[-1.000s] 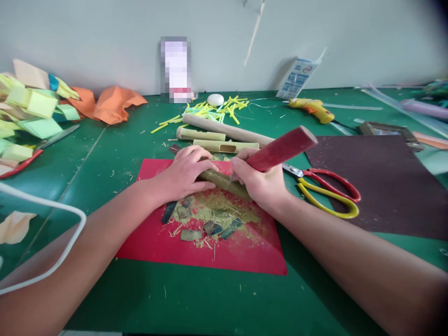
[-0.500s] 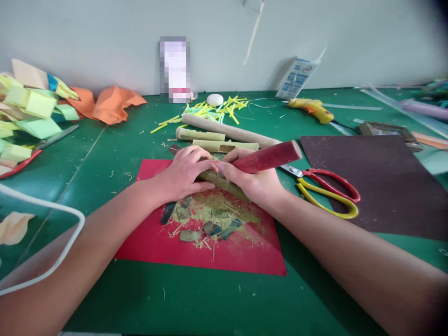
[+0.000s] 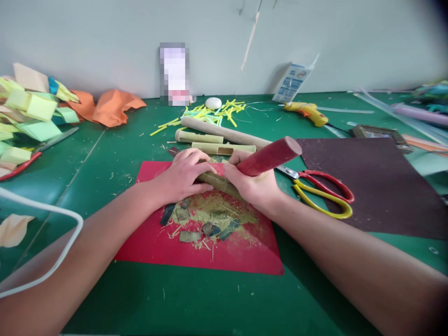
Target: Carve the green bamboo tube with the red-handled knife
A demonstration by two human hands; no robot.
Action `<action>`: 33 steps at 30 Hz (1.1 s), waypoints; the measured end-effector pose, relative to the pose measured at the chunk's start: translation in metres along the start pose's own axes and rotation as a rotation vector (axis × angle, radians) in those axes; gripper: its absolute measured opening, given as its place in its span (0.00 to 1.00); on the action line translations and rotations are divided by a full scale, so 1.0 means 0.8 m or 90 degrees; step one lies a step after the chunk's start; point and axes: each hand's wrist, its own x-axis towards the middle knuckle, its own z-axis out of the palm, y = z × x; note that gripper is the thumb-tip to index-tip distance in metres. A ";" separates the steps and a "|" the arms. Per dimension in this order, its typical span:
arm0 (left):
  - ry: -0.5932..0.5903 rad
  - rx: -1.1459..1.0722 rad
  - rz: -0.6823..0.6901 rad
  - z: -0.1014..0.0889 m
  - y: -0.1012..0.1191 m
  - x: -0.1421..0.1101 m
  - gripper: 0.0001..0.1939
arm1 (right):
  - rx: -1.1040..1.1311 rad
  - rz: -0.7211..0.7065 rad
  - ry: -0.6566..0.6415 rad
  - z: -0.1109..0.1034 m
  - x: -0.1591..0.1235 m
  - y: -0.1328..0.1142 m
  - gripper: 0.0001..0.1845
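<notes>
My left hand [image 3: 191, 170] is closed on the left end of a greenish bamboo piece [image 3: 217, 181], which slants over a red sheet [image 3: 147, 247]. In my right hand [image 3: 254, 186] is a thick red wooden handle [image 3: 269, 156], gripped in the fist and pointing up to the right. The working end of that tool is hidden, so its kind cannot be told. My right hand rests against the right part of the bamboo. Below both hands, bamboo shavings and dust [image 3: 206, 212] cover the sheet, with several dark chips among them.
Beyond my hands lie cut bamboo pieces [image 3: 201, 137] and a long wooden stick [image 3: 231, 133]. Scissors with red and yellow handles [image 3: 325, 191] lie at the right, partly on a dark sheet [image 3: 381, 186]. A yellow glue gun [image 3: 308, 113] and a white egg-shaped object [image 3: 213, 103] sit farther back.
The red handle has tipped more upright, and my right hand has turned with it. My left hand keeps its hold on the bamboo piece. The whole view has shifted slightly.
</notes>
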 end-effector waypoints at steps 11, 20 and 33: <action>0.017 -0.009 0.005 -0.031 0.014 0.006 0.16 | -0.071 -0.060 0.028 -0.013 0.001 -0.009 0.09; 0.200 -0.030 0.163 -0.045 0.063 -0.002 0.29 | -0.215 -0.277 -0.068 -0.013 -0.006 -0.004 0.07; 0.656 -0.163 -0.031 -0.050 0.042 -0.011 0.10 | -0.517 -0.134 -0.078 -0.026 0.011 -0.036 0.30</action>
